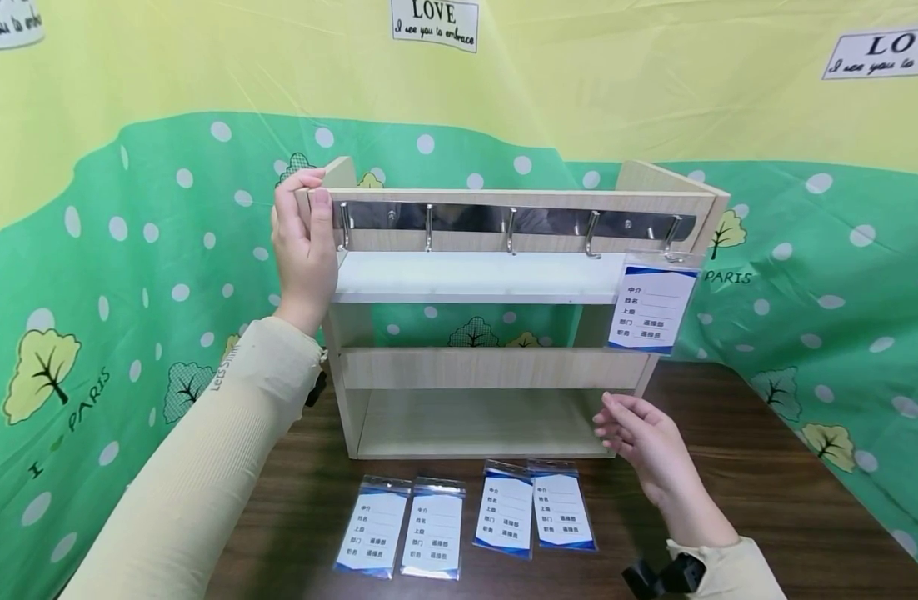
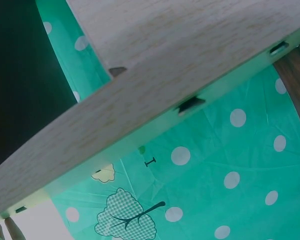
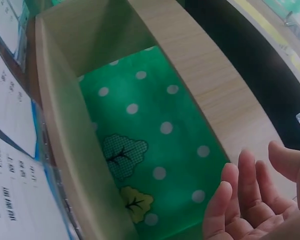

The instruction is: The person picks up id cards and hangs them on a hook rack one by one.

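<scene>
My left hand grips the upper left corner of a small wooden shelf, thumb on the front face. In the left wrist view only its fingertips show beside the panel. From the rightmost hook of the metal hook rail hangs a clear-sleeved badge card with blue edges. Below that card my right hand is raised in front of the shelf's lower right side, fingers loosely bent and holding nothing. Several similar badge cards lie on the table before the shelf.
The shelf stands on a dark brown wooden table. Behind and beside it hangs a green and yellow cloth with dots and trees. A white shelf board sits under the hook rail, and the other hooks carry nothing.
</scene>
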Motion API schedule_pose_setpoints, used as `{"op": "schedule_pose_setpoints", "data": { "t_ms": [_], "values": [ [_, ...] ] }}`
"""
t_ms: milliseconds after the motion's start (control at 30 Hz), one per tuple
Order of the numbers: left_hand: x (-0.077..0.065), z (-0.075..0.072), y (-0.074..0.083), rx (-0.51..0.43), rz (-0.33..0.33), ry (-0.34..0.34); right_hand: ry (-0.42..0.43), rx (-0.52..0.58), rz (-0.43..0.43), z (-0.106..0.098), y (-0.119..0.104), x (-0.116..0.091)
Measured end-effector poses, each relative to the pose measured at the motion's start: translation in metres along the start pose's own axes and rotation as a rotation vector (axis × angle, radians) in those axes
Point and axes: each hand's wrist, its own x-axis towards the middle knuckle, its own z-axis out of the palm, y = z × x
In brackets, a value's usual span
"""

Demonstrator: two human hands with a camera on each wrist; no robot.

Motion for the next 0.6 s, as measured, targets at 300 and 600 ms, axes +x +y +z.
{"op": "schedule_pose_setpoints", "data": {
  "t_ms": [300,600],
  "values": [
    [0.000,0.000,0.000,-0.003,0.025,-0.008,-0.004,-0.007,0.059,0.004,0.016,-0.001],
    [0.000,0.000,0.000,-0.007,0.034,-0.001,0.000,-0.049,0.076,0.007,0.027,0.000]
  ]
}}
